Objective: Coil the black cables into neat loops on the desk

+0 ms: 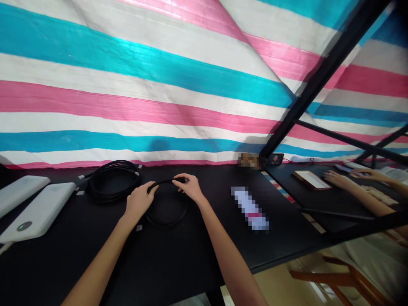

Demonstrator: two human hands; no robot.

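Observation:
A black cable (168, 224) lies in a loop on the dark tabletop, its upper side raised between my two hands. My left hand (140, 199) pinches the loop's upper left part. At the upper right of the loop, my right hand (188, 186) grips the cable between thumb and fingers. Just left of my left hand rests a larger coil of black cable (111, 197), with pale connector ends sticking out. A small pale cable end (139, 228) shows beside the held loop; which cable it belongs to I cannot tell.
Two white power banks (47, 208) lie at the left. A blurred-out object (250, 208) lies to the right, and another (250, 161) stands near the black metal post (287, 121). Beyond it, another person's hands (338, 179) are beside a shallow box (312, 180). Striped sheeting (127, 93) hangs behind.

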